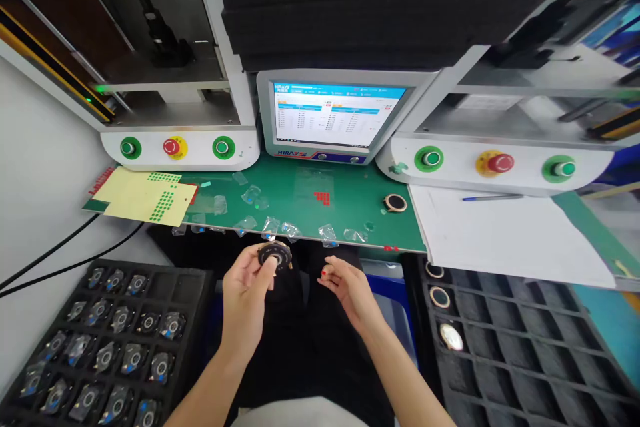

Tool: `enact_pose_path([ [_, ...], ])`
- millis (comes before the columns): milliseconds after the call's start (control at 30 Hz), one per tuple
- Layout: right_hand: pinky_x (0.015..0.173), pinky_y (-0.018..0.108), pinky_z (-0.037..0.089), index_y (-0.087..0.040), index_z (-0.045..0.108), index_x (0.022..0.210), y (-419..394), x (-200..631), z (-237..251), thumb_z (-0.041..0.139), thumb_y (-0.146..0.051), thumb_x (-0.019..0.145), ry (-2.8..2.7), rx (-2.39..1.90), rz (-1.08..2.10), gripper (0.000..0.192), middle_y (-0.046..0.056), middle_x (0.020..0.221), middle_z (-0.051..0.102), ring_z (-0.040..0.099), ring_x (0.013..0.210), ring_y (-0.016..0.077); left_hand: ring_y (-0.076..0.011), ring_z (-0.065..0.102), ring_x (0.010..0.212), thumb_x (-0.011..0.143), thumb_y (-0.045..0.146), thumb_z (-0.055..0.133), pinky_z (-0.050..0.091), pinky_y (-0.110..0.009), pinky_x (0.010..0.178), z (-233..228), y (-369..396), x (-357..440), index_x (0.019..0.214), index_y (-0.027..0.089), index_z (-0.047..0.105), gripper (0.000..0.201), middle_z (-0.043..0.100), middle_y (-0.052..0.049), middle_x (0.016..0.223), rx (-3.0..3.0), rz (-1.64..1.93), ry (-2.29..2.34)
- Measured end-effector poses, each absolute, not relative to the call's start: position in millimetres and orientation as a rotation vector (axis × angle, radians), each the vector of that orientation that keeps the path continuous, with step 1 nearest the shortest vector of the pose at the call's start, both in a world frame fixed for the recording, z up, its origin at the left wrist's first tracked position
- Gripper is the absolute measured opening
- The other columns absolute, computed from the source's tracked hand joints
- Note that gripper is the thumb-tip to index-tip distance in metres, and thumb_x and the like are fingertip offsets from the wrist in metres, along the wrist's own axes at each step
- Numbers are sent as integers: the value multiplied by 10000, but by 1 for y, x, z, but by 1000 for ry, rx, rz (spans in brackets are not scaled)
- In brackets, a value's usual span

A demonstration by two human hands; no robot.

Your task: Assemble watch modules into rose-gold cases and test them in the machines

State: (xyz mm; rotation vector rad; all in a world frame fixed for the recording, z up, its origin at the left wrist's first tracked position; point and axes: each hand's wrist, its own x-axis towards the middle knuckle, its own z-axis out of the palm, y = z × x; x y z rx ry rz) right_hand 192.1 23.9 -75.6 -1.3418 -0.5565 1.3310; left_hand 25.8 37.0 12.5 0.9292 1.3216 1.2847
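My left hand (246,287) holds a small round black part (275,255) with a coil ring, raised just below the green table edge. My right hand (349,285) hovers to its right, fingers apart, with a tiny red sticker (324,273) on a fingertip. Neither hand touches the table. A black tray (125,340) at lower left holds several similar round parts in its cells. A second black tray (520,340) at lower right holds three ring parts near its left edge.
A green mat (300,203) carries clear film scraps, red stickers (323,197), a yellow sheet with green dots (150,197) and a lone ring (395,203). Behind stand two machines with green and red buttons and a monitor (335,117). White paper (500,230) with a pen lies at right.
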Motion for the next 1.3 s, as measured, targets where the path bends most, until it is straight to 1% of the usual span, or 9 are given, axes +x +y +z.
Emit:
enact_pose_path([
  [67, 608, 304, 570, -134, 657, 755, 38, 193, -90, 718, -588, 790, -501, -1353, 1381, 459, -29, 561, 598, 611, 527, 124, -103, 628, 622, 785, 376, 783, 494, -161, 540, 10, 36, 28, 898, 138, 673, 286, 759, -75, 900, 787, 1217, 1252],
  [200, 569, 240, 519, -141, 602, 759, 55, 193, -103, 602, -421, 959, -460, -1378, 1401, 344, -78, 568, 518, 527, 488, 71, -159, 701, 741, 703, 408, 851, 568, -231, 677, 8, 32, 32, 836, 160, 594, 381, 766, -101, 947, 599, 1077, 1174],
  [333, 566, 237, 488, -156, 545, 701, 57, 193, -96, 605, -408, 956, -510, -1362, 1379, 363, -94, 547, 448, 468, 472, 68, -174, 705, 754, 686, 394, 857, 563, -261, 719, 5, 31, 34, 764, 173, 532, 401, 766, -113, 938, 528, 948, 1104],
  [433, 624, 251, 481, -183, 509, 624, 43, 195, -74, 674, -551, 851, -605, -1329, 1370, 462, -95, 504, 386, 474, 506, 83, -113, 618, 610, 750, 402, 783, 487, -198, 583, 2, 30, 35, 845, 138, 620, 325, 761, -134, 933, 593, 889, 1091],
  [567, 549, 237, 392, -176, 568, 554, 14, 200, -33, 714, -648, 746, -821, -1304, 1457, 530, -34, 494, 483, 476, 516, 100, -51, 421, 458, 787, 440, 729, 334, -171, 439, -1, 29, 38, 945, 105, 691, 372, 752, -117, 873, 691, 860, 1125],
  [700, 470, 234, 294, -166, 590, 531, -1, 198, -4, 660, -628, 801, -1028, -1291, 1529, 539, -13, 475, 484, 388, 463, 91, -113, 528, 552, 835, 615, 648, 413, -202, 478, -1, 24, 45, 1021, 103, 708, 548, 749, -128, 907, 774, 892, 1142],
  [867, 497, 226, 298, -174, 567, 561, -2, 189, 8, 607, -547, 863, -1157, -1300, 1483, 483, -29, 500, 456, 335, 491, 86, -136, 573, 615, 900, 727, 478, 472, -230, 563, 4, 14, 48, 1094, 119, 703, 677, 755, -130, 988, 942, 925, 1107],
  [1100, 511, 227, 346, -184, 553, 584, -5, 185, 7, 561, -506, 889, -1179, -1360, 1429, 444, -34, 512, 453, 347, 492, 92, -148, 645, 726, 944, 585, 555, 512, -214, 626, 5, 8, 49, 1160, 184, 661, 468, 751, -89, 1092, 1130, 962, 1099],
  [1300, 541, 232, 373, -189, 518, 593, -5, 185, 1, 590, -435, 872, -1124, -1416, 1391, 379, -17, 551, 534, 447, 532, 103, -110, 585, 601, 983, 489, 539, 492, -192, 565, 4, 8, 52, 1089, 187, 695, 357, 768, -80, 1036, 1085, 989, 1157],
])
